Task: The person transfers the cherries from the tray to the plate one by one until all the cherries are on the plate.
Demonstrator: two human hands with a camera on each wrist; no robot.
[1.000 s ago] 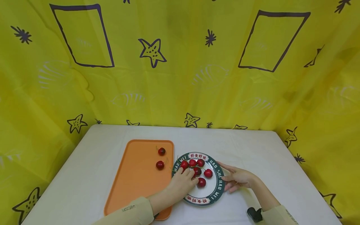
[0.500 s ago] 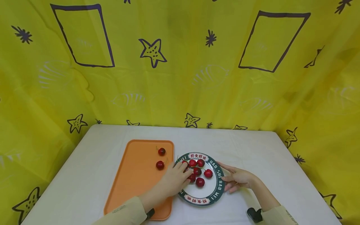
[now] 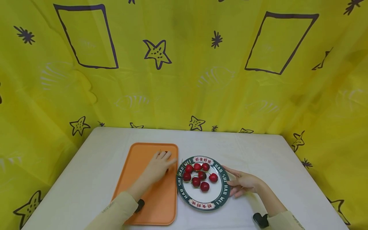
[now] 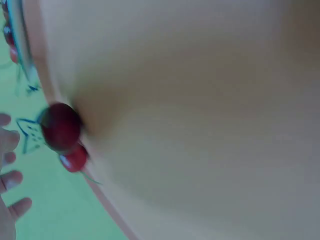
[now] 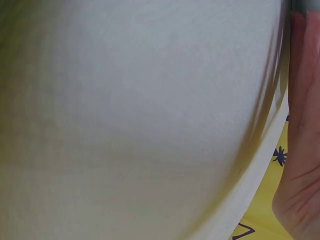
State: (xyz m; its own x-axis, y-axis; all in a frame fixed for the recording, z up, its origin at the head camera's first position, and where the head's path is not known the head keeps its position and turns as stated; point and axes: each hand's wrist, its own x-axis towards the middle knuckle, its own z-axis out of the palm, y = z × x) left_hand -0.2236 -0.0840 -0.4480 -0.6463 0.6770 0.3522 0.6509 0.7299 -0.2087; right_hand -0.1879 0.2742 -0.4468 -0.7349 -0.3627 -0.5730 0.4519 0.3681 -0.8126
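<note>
My left hand hovers over the orange tray, its fingers spread and covering most of the cherries there in the head view. The left wrist view shows a dark red cherry and a brighter cherry with a green stem; the fingertips stand apart from both. Beside the tray lies a round plate with a dark green lettered rim, bearing several red cherries. At its right edge my right hand holds the rim, thumb on top and fingers lower at the side.
A white cloth covers the table. Behind and around it hangs a yellow curtain with drawn stars. Tray and plate lie close side by side. A black wrist device sits near the right sleeve.
My left hand has left the plate's cherries and moved left and away from me to the tray's two cherries. One cherry it was handling now lies on the plate. The right hand stays put.
</note>
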